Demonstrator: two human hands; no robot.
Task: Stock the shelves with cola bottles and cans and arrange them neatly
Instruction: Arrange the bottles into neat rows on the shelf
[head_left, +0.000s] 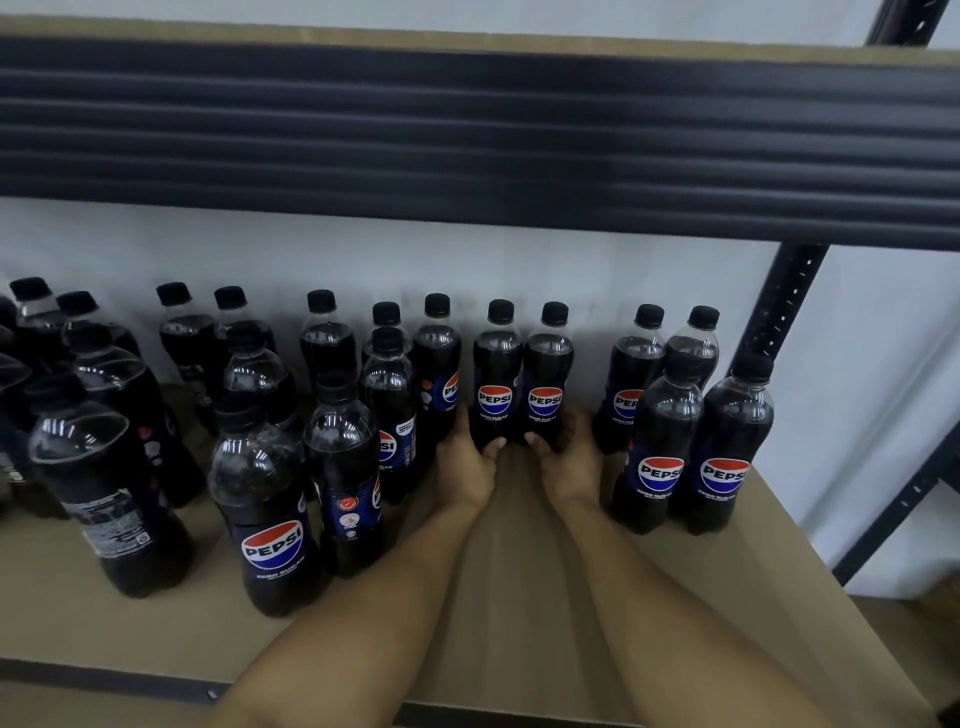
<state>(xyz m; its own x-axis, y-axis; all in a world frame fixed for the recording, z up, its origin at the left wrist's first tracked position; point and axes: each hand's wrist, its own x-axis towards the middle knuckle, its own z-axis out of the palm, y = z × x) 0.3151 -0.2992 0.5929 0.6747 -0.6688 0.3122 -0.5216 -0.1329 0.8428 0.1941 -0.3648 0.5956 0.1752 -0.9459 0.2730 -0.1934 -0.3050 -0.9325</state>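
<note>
Tan shelf board (519, 561), white wall (363, 249) behind, dark beam (467, 130) overhead. Left of the black upright post (779, 312) two cola bottles stand upright, touching. My left hand (465, 462) grips the farther bottle (496, 384) at its base, fingers (496, 444) curled round it. My right hand (569, 457) grips the nearer bottle (546, 384) likewise. Other bottles (270, 519) flank them.

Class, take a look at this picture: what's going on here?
A person is stocking a shelf with Pepsi bottles. The left hand grips the left bottle and the right hand grips the right bottle beside it, both upright with labels facing forward. Other bottles stand on either side, some with labels turned away.
</note>
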